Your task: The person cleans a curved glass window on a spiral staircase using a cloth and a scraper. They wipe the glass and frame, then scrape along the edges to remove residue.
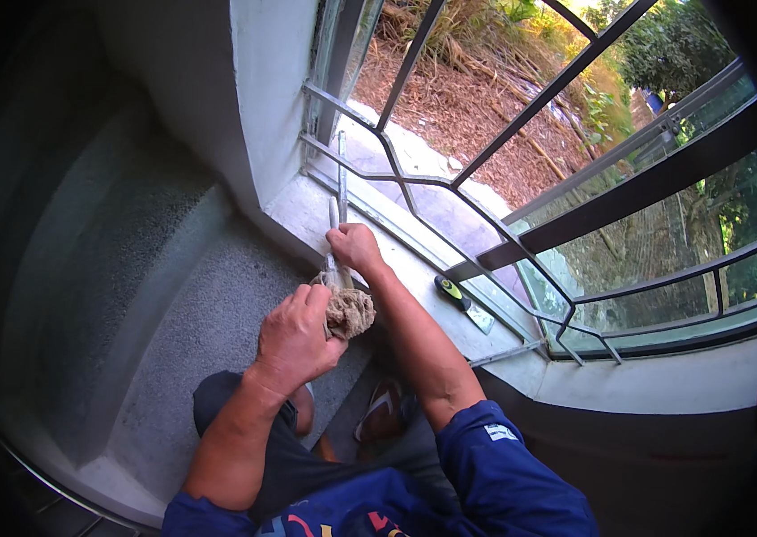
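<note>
My left hand (301, 335) clasps a crumpled, dirty beige rag (351, 312) wrapped about the lower end of thin, worn metal bars. Just beyond it, my right hand (355, 248) is closed around the same bars. Past my right fist, a short rounded end (333, 211) and a longer flat metal strip (342, 174) stick out over the windowsill (301, 208). Whether these are one piece or two is hidden by my hands. To the right of my right forearm, a putty knife (452, 292) with a black and green handle lies on the sill.
A dark metal window grille (402, 179) with bent bars rises over the sill. Behind it are glass window panes (660, 262). Speckled grey stairs (204, 302) lie at the left, with a railing (49, 490) at lower left. My sandalled foot (380, 409) is below.
</note>
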Available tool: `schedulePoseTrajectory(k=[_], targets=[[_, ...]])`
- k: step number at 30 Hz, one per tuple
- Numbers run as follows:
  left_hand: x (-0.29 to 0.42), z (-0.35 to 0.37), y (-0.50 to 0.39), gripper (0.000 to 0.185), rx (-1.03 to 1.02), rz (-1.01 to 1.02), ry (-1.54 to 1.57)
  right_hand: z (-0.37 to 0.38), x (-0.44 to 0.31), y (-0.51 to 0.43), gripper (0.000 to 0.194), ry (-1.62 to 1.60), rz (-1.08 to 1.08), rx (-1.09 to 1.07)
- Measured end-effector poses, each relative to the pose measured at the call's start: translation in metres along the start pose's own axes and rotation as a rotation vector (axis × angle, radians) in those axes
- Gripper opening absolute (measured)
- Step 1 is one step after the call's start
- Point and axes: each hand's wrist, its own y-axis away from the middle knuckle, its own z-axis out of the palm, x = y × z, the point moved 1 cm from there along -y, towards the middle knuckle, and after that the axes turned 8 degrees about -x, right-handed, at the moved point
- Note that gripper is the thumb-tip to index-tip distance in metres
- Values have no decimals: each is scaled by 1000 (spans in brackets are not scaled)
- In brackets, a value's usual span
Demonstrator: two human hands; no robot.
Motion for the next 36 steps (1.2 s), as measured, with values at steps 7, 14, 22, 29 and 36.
schedulePoseTrajectory(k=[7,14,22,29,36], targets=[[-1,0,-1,44,7,19,12,-2,3,-6,40,-91,-142,-85],[1,1,-1,44,-13,-10,41,-8,17,5,32,-450,-22,-177],[1,2,-2,44,9,8,46,-27,24,37,29,-336,-50,-58],[4,5,-4,45,-6,26,30,-51,9,45,31,620,-168,-19],[7,2,-5,48,-1,19,21,-5,-53,-12,32,555,-313,-79]])
